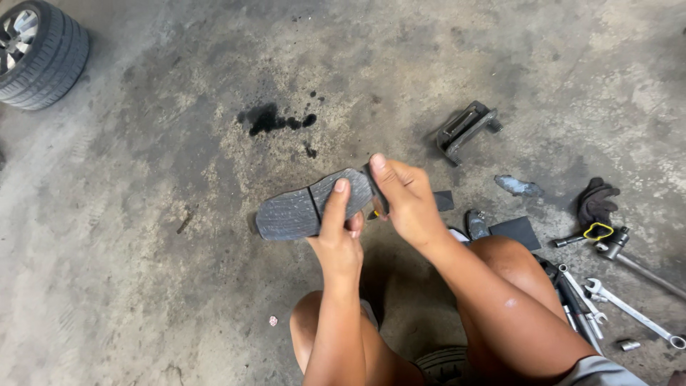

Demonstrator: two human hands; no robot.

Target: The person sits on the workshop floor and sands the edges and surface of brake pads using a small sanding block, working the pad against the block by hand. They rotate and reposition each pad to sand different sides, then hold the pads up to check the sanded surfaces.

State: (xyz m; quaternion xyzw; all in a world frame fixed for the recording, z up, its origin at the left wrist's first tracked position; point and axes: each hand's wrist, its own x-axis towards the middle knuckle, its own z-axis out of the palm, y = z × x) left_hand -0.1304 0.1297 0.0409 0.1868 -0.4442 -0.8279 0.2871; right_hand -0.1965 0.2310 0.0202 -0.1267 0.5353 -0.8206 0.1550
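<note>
That brake pad looks stiff and hefty, left hand gripping its middle, right hand pinching the end.

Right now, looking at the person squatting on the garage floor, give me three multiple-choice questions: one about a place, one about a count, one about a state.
1. Where is the tyre?
A. top left corner
B. bottom right
C. between the knees

2. How many hands grip the brake pad?
A. none
B. one
C. two

3. How is the brake pad?
A. lying on the floor
B. held up off the floor
C. leaning against the tyre

Answers: 1 A, it sits at the upper left edge. 2 C, the left hand and right hand both grasp it. 3 B, it is held clear above the concrete floor.
</note>
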